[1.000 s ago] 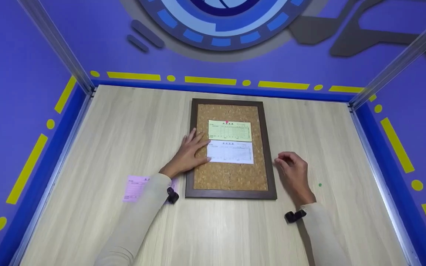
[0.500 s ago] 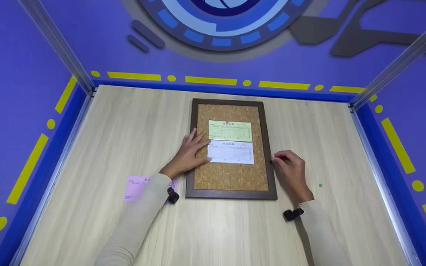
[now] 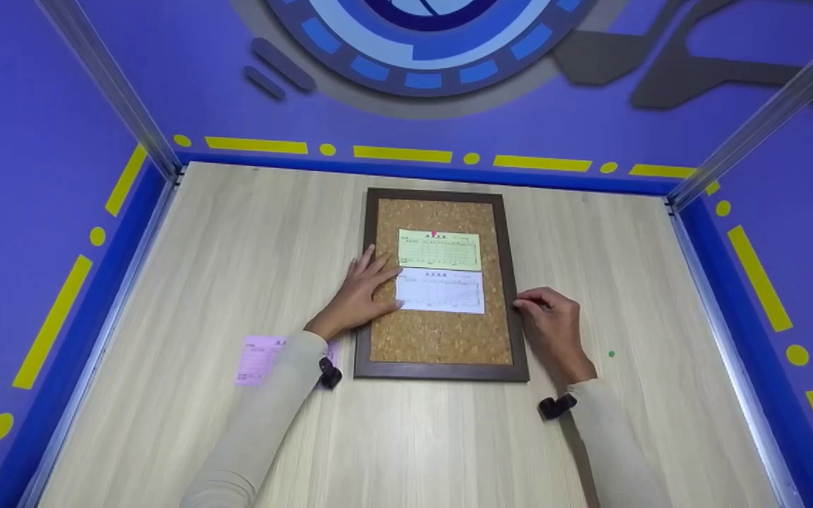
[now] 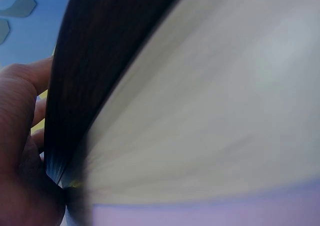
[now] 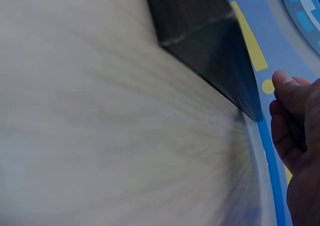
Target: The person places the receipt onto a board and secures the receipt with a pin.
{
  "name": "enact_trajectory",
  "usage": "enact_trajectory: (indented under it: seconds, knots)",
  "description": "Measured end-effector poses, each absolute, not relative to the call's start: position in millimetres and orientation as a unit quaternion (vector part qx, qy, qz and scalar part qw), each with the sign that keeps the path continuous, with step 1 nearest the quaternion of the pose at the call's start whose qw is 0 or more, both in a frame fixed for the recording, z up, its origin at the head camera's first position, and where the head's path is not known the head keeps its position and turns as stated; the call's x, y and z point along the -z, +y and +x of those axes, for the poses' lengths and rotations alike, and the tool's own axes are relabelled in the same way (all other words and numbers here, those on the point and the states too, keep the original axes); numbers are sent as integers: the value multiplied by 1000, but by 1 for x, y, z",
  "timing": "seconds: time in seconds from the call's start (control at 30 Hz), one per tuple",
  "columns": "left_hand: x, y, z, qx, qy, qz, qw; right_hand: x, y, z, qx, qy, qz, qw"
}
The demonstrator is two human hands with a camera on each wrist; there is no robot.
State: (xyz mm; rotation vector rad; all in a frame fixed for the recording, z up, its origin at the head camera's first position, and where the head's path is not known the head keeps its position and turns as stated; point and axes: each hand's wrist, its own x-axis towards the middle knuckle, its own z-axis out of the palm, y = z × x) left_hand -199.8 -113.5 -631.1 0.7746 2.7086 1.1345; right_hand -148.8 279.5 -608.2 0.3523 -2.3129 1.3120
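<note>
A cork board (image 3: 442, 339) in a dark frame lies on the table. On it a pale green form slip (image 3: 439, 251) has a pink pushpin (image 3: 433, 233) at its top edge. A white form slip (image 3: 440, 291) lies just below. My left hand (image 3: 357, 293) spreads over the board's left frame, thumb and index tips touching the white slip's left edge. At the right frame edge hovers my right hand (image 3: 555, 324), fingers curled and thumb meeting index tip. Whether a small thing sits between those tips cannot be seen, even in the right wrist view.
A pink-purple form slip (image 3: 258, 360) lies on the table at left, partly under the left sleeve. Right of the right hand lies a small green pushpin-like dot (image 3: 612, 353). Blue panels (image 3: 406, 127) with metal posts enclose the back and sides.
My right hand has shifted slightly left, from beside the board to its right frame edge. The left hand and the slips stay where they were.
</note>
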Motion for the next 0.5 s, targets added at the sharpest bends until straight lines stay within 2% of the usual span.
enact_trajectory:
  seconds: [0.5]
  knots:
    - [631,-113,-201,-372,891,253,57,603,274,-151,-478,-836,140,229]
